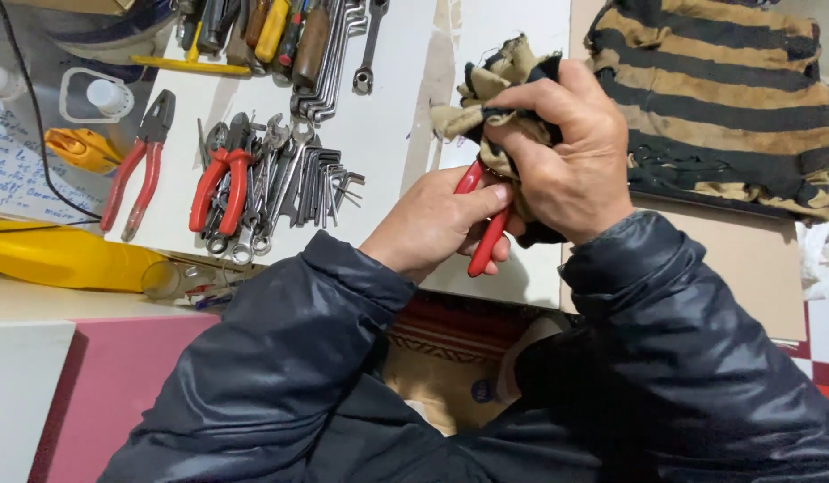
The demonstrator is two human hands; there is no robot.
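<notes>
Head view: red pliers gripped by the handles in the left hand, fingers curled shut, thumb on top, likely to keep them from slipping. Rag bunched over the pliers' head at 12 o'clock, squeezed tight by the right hand, likely for wiping. Both wrists bent inward, arms meeting mid-picture. More pliers and wrenches lined up at 9 o'clock. Striped cloth at 2 o'clock.
</notes>
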